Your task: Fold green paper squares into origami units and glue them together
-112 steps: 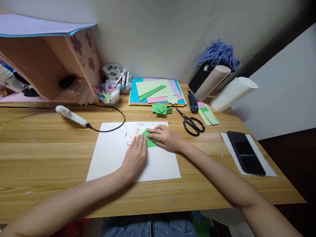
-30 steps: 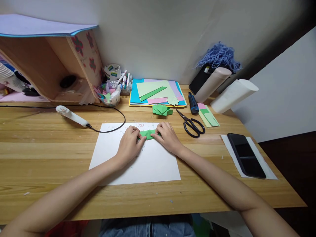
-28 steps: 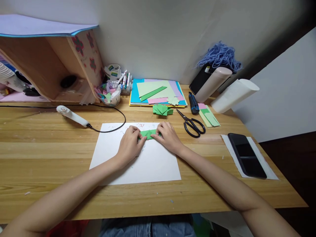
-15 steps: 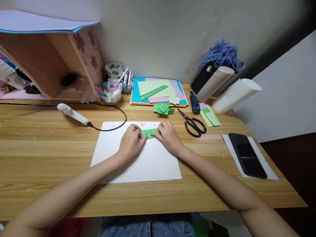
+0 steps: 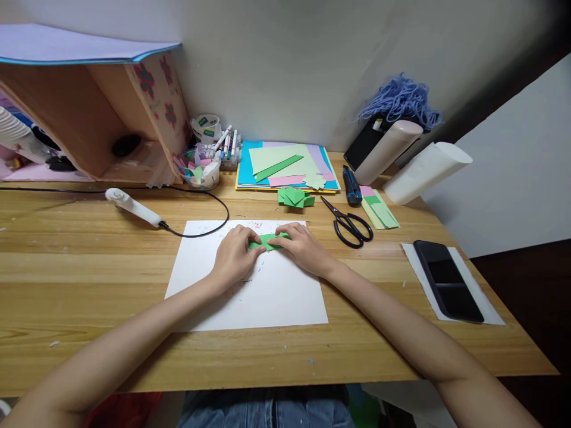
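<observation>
A small green paper strip [image 5: 267, 241] lies over the upper part of a white sheet [image 5: 276, 300]. My left hand [image 5: 235, 252] grips its left end between thumb and fingers. At the right end, my right hand [image 5: 303, 248] has its fingers and thumb closed on the strip. Both hands cover parts of the strip. Beyond them sits a folded green paper piece [image 5: 295, 197], and black scissors [image 5: 348, 223] lie to the right of it.
Coloured paper sheets [image 5: 259, 163] are stacked at the back. On the left are a white corded tool [image 5: 134, 206] and a tub of scraps [image 5: 203, 169]. A blue cutter [image 5: 352, 187], paper rolls [image 5: 428, 172] and a phone [image 5: 446, 279] stand or lie on the right.
My right hand has shifted slightly left along the green strip, its fingers now further over it. My left hand has moved slightly left with the strip.
</observation>
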Demonstrator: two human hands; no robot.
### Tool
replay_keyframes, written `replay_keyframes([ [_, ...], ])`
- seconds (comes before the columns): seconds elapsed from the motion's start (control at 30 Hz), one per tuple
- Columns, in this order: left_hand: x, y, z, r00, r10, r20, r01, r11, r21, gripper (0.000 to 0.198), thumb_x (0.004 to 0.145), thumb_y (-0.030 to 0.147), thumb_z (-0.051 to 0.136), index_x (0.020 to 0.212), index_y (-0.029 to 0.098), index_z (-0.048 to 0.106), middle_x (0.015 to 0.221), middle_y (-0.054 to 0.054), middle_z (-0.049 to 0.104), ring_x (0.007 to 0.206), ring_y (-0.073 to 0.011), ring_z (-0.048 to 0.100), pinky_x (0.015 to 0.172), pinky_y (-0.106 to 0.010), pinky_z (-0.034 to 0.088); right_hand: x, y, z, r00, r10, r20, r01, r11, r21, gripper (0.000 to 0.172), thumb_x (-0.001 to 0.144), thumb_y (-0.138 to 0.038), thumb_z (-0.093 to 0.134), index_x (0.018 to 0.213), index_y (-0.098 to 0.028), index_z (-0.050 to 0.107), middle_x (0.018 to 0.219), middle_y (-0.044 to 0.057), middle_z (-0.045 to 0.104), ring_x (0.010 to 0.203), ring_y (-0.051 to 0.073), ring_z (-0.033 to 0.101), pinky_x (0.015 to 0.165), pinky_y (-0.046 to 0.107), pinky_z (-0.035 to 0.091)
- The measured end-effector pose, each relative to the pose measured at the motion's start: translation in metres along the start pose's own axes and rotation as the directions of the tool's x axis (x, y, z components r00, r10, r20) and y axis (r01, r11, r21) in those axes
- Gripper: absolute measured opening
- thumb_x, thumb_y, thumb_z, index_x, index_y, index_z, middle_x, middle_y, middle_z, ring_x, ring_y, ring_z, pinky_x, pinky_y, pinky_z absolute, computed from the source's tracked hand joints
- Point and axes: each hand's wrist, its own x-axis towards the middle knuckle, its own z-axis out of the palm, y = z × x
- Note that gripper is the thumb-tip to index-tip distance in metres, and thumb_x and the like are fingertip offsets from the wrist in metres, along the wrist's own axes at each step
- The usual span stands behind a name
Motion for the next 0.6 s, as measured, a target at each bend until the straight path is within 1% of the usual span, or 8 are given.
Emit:
replay_keyframes([
  [0.13, 0.003, -0.003, -0.002, 0.999, 0.008, 0.052, -0.005, 0.998, -0.057, 0.004, 0.075, 0.022, 0.057, 0.078, 0.020, 0.058, 0.078, -0.001, 0.053, 0.075, -0.0170, 0.047, 0.068, -0.031, 0.037, -0.001, 0.001, 0.001, 1.000, -0.003, 0.000, 0.003, 0.998, 0.067, 0.021, 0.086, -0.017, 0.047, 0.102, -0.022, 0.060, 0.099, 0.007, 0.057, 0.095, 0.021, 0.046, 0.079, 0.035, 0.040],
  [0.23, 0.004, -0.006, -0.002, 0.997, 0.010, 0.082, -0.004, 0.997, -0.073, 0.008, 0.075, 0.017, 0.053, 0.079, 0.021, 0.059, 0.078, -0.001, 0.052, 0.074, -0.0169, 0.047, 0.068, -0.031, 0.038, 0.000, 0.001, 0.001, 1.000, 0.003, -0.019, -0.001, 0.995, 0.104, 0.021, 0.085, -0.015, 0.047, 0.101, -0.020, 0.061, 0.096, 0.008, 0.057, 0.091, 0.021, 0.047, 0.078, 0.035, 0.040],
  [0.3, 0.003, -0.006, -0.001, 0.997, 0.017, 0.076, -0.012, 0.997, -0.070, 0.012, 0.076, 0.015, 0.049, 0.080, 0.021, 0.058, 0.080, -0.002, 0.053, 0.076, -0.0172, 0.048, 0.069, -0.031, 0.038, 0.001, 0.000, 0.001, 0.999, 0.008, -0.032, -0.004, 0.993, 0.121, 0.020, 0.085, -0.017, 0.047, 0.099, -0.020, 0.061, 0.095, 0.008, 0.057, 0.090, 0.021, 0.048, 0.078, 0.035, 0.040],
  [0.37, 0.000, -0.004, -0.001, 0.999, 0.019, 0.036, -0.017, 0.999, -0.050, 0.013, 0.077, 0.014, 0.045, 0.081, 0.020, 0.056, 0.083, -0.002, 0.054, 0.079, -0.0180, 0.048, 0.072, -0.032, 0.038, 0.001, -0.001, 0.000, 0.999, 0.014, -0.033, -0.009, 0.991, 0.132, 0.019, 0.085, -0.021, 0.049, 0.099, -0.019, 0.061, 0.095, 0.008, 0.057, 0.090, 0.021, 0.048, 0.078, 0.035, 0.040],
  [0.43, -0.004, 0.001, 0.000, 1.000, 0.009, -0.002, -0.009, 1.000, -0.012, 0.011, 0.079, 0.017, 0.044, 0.081, 0.020, 0.055, 0.084, -0.003, 0.053, 0.080, -0.0188, 0.048, 0.072, -0.033, 0.038, 0.001, -0.001, -0.001, 1.000, 0.018, -0.025, -0.015, 0.991, 0.137, 0.019, 0.084, -0.025, 0.050, 0.099, -0.019, 0.061, 0.095, 0.008, 0.057, 0.090, 0.021, 0.049, 0.079, 0.035, 0.040],
  [0.5, -0.007, 0.005, 0.000, 1.000, 0.001, -0.016, -0.001, 0.999, 0.039, 0.008, 0.080, 0.023, 0.046, 0.079, 0.020, 0.053, 0.082, -0.003, 0.052, 0.080, -0.0198, 0.047, 0.071, -0.033, 0.038, 0.002, -0.002, -0.001, 1.000, 0.020, -0.016, -0.018, 0.990, 0.139, 0.019, 0.084, -0.028, 0.051, 0.099, -0.019, 0.061, 0.096, 0.008, 0.057, 0.089, 0.021, 0.049, 0.078, 0.035, 0.040],
  [0.6, -0.011, 0.010, 0.000, 1.000, 0.008, -0.031, -0.005, 0.994, 0.108, 0.010, 0.078, 0.030, 0.050, 0.077, 0.020, 0.053, 0.082, -0.004, 0.051, 0.080, -0.0211, 0.047, 0.070, -0.034, 0.037, 0.002, -0.002, -0.002, 1.000, 0.024, -0.003, -0.023, 0.990, 0.137, 0.019, 0.085, -0.029, 0.051, 0.099, -0.019, 0.060, 0.096, 0.008, 0.056, 0.089, 0.021, 0.049, 0.078, 0.035, 0.040],
])
